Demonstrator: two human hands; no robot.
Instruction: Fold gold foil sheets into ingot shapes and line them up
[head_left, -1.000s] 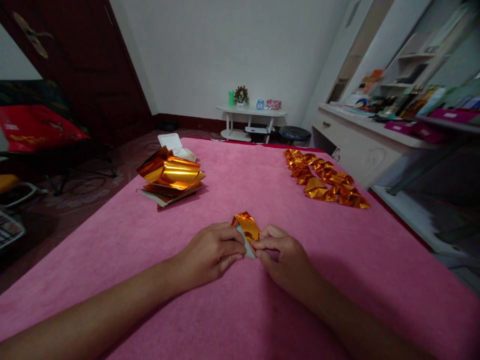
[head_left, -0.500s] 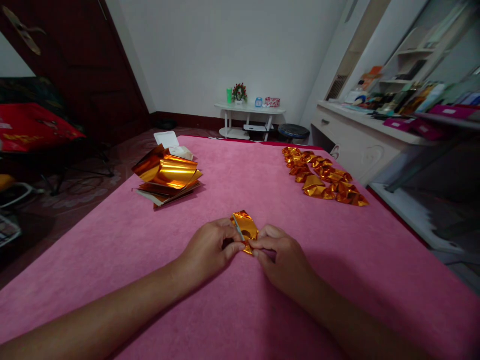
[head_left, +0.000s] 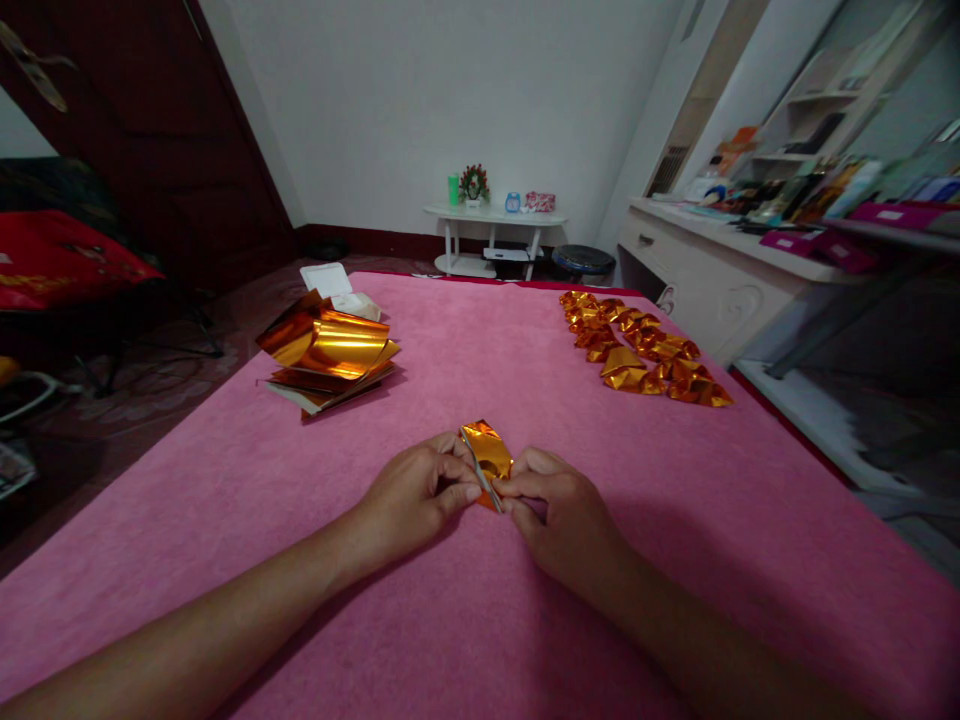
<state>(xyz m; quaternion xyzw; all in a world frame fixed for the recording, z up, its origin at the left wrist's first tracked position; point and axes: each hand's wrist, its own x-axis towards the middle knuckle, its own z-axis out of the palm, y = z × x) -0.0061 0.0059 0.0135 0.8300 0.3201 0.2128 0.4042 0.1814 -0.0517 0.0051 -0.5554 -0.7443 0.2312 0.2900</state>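
A small piece of folded gold foil paper is between my two hands, low over the pink-covered table. My left hand pinches its left edge, where a pale paper strip shows. On its right side, my right hand grips it with thumb and forefinger. To the left lies a loose stack of gold foil sheets, some curled upward. Several folded gold foil pieces sit in rows at the right. My fingertips partly hide the lower end of the held paper.
Behind the stack is an open white box. A white side table with a potted plant stands by the wall, beside a dark round stool. Along the right runs a white dresser with bottles; a red bag is at left.
The pale edge of the foil paper now extends further down toward my right fingertips, and the lower gold flap has shifted. Both hands keep hold. The whole view has shifted slightly.
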